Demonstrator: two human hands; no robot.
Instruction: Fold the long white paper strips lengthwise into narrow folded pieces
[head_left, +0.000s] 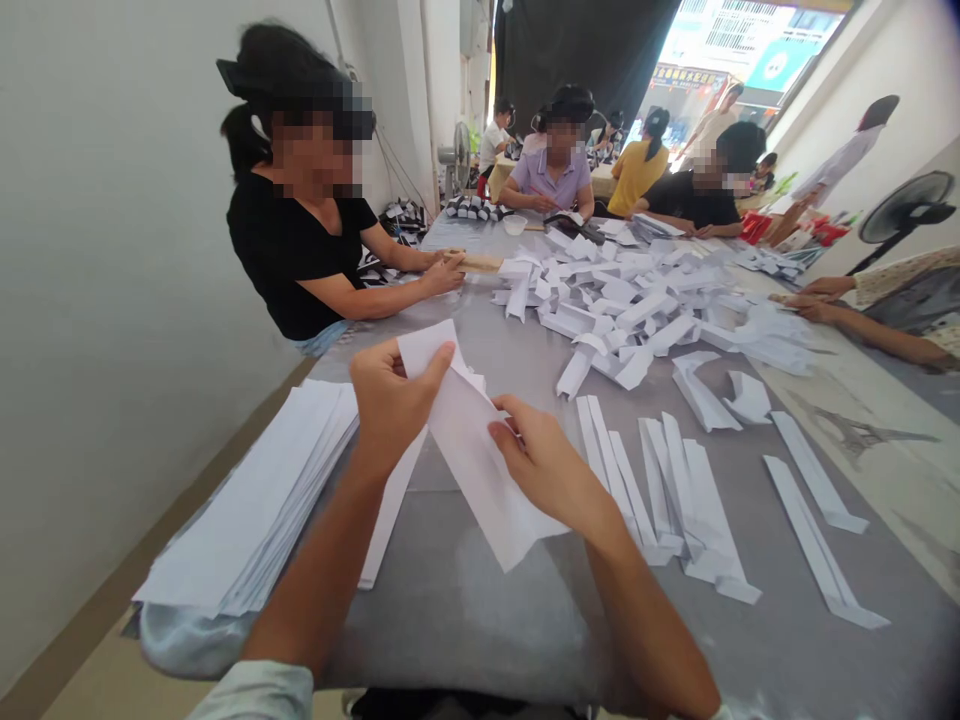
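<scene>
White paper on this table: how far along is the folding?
Done: folded paper strips lie right of the hands, and a heap of folded pieces sits mid-table. In hand: a white paper strip, held by the left hand and right hand. Left: the flat paper stack, apparently unfolded.

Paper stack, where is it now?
In the head view, the paper stack lies at the table's near left edge, just left of the left hand.

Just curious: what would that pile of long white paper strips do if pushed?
The pile would probably slide and fan out, since its sheets already lie unevenly. Each strip looks light and floppy, like the creased one between the hands.
</scene>
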